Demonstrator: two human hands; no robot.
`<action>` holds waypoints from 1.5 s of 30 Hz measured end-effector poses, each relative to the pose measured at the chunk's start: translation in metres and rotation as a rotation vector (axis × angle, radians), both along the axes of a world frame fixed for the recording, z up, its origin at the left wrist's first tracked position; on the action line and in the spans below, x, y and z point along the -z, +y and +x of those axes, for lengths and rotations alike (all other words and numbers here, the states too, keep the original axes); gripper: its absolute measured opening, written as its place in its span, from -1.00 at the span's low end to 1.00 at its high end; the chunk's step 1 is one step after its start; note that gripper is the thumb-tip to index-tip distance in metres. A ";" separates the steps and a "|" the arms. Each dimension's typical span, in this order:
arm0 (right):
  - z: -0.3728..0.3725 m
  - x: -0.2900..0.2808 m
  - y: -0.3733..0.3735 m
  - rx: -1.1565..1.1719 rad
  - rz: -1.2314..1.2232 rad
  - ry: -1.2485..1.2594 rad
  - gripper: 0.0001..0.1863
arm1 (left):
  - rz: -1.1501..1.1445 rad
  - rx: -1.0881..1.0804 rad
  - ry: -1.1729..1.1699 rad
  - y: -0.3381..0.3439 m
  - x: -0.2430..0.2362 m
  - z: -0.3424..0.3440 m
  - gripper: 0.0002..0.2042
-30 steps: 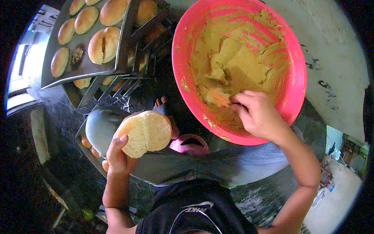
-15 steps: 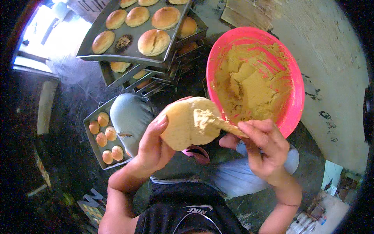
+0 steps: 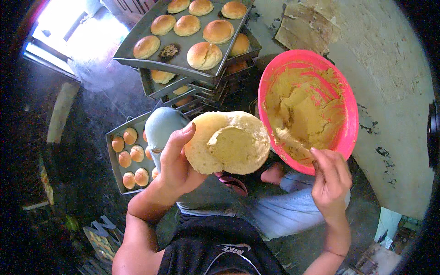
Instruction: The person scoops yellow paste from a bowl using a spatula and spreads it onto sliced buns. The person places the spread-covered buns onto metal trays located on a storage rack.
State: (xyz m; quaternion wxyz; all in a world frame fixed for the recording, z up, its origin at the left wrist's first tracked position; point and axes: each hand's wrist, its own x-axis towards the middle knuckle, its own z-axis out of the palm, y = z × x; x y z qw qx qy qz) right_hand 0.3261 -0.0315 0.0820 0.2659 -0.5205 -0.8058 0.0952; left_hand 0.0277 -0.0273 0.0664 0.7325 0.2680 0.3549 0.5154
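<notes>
While the left hand [image 3: 176, 160] grips a bun [image 3: 198, 145] near the middle of the frame, its thumb lies along the bun's upper left edge and the other fingers are mostly hidden beneath. The bun's pale inner face is turned up, with a rounded smear of yellowish paste [image 3: 233, 146] on it.

Right of centre, the right hand [image 3: 329, 181] pinches the end of a spreader [image 3: 297, 147] between thumb and fingers. The spreader's coated tip points up and left, over the lower left part of a pink basin [image 3: 352, 119]; whether it touches the paste inside, I cannot tell. More of that paste coats the basin's floor and walls.

At the upper left, a metal tray [image 3: 169, 68] of browned buns [image 3: 217, 31] tops a stack of trays, a dark patch showing between its buns. At the lower left, beside a denim-covered knee [image 3: 166, 126], another tray [image 3: 117, 168] holds smaller buns [image 3: 137, 153].
</notes>
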 end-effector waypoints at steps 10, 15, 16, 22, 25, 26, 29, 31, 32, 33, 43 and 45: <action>-0.055 0.048 0.002 -0.004 -0.772 1.175 -0.83 | 0.047 0.134 0.156 0.027 0.037 0.022 -0.24; -0.072 0.029 0.006 -0.180 -0.798 1.136 -0.89 | 0.104 0.161 0.319 0.037 0.021 0.019 -0.11; -0.060 0.031 0.007 -0.153 -0.817 1.128 -0.77 | 0.228 0.135 0.457 0.045 0.027 0.010 -0.16; -0.014 0.040 0.021 -0.023 -0.652 1.286 -0.64 | 0.490 -0.157 1.101 0.148 0.015 -0.090 -0.22; 0.000 0.057 0.028 0.026 -0.551 1.290 -0.69 | 0.412 -0.180 1.556 0.220 0.034 -0.144 -0.20; 0.002 0.063 0.030 0.032 -0.537 1.309 -0.70 | 0.440 -0.141 1.668 0.235 0.045 -0.152 -0.21; 0.001 0.067 0.034 0.064 -0.539 1.325 -0.71 | 0.532 0.063 1.893 0.260 0.078 -0.179 -0.27; 0.009 0.071 0.033 0.087 -0.536 1.300 -0.72 | 0.368 0.166 1.951 0.270 0.052 -0.149 -0.37; 0.011 0.069 0.035 0.078 -0.523 1.270 -0.74 | 0.460 0.017 2.000 0.275 0.056 -0.164 -0.43; 0.014 0.071 0.037 0.095 -0.517 1.266 -0.67 | 0.543 -0.132 2.044 0.278 0.056 -0.184 -0.49; 0.022 0.069 0.039 0.120 -0.505 1.264 -0.60 | 0.306 0.093 1.826 0.288 0.048 -0.258 -0.50; 0.020 0.063 0.043 0.126 -0.527 1.294 -0.62 | 0.155 -0.053 1.834 0.283 0.040 -0.250 -0.45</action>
